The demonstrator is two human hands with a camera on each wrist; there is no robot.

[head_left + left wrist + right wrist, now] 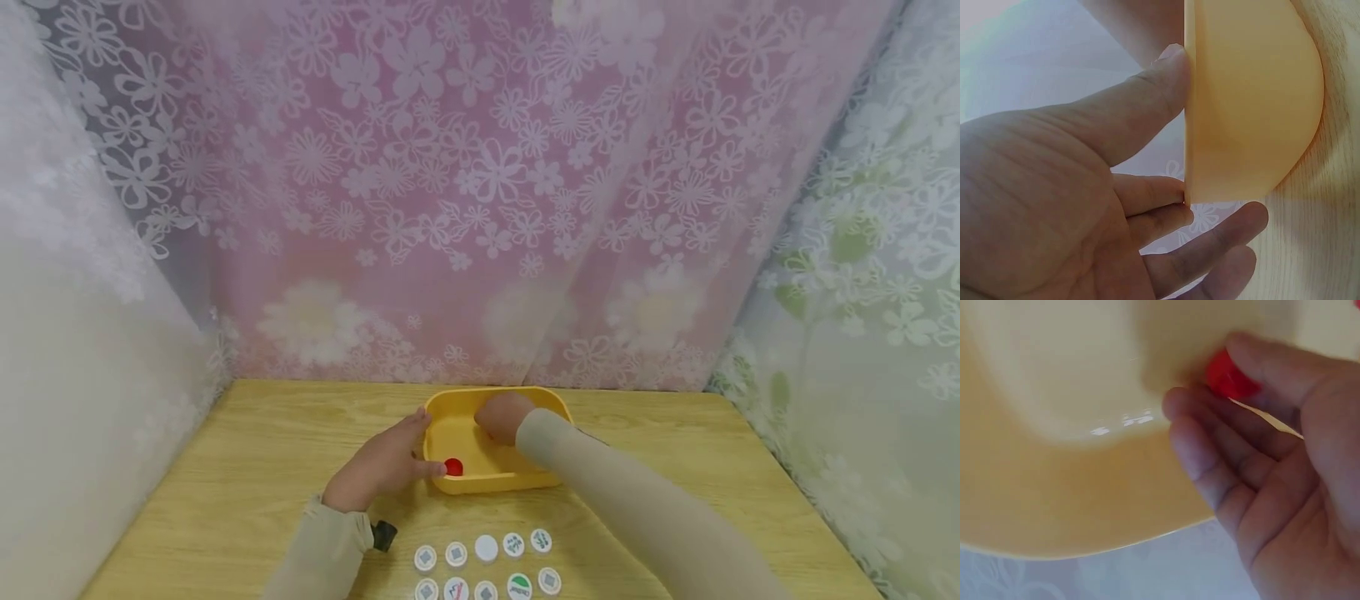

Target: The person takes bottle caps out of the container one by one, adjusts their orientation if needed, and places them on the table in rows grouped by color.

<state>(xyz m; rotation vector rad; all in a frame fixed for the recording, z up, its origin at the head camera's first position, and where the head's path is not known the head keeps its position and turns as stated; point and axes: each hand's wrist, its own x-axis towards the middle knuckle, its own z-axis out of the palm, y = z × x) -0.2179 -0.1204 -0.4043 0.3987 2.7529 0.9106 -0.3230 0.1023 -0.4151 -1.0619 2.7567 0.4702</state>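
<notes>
A yellow plastic tub (495,482) stands on the wooden table between my hands. With thumb and fingers spread about its left end, my left hand (386,460) holds the tub at the rim. My right hand (504,415) reaches down inside, toward the tub's right half. There, in the right wrist view, it pinches a small round red bottle cap (1229,374) between thumb and fingers; the fingers hide part of it. Another red cap (453,467) lies in the tub's near left corner, close by my left thumb.
In front of the tub, printed white bottle caps (513,545) and a plain white one (486,548) lie in two rows on the table (285,442). Flowered curtains (465,208) hang behind the table and along both sides.
</notes>
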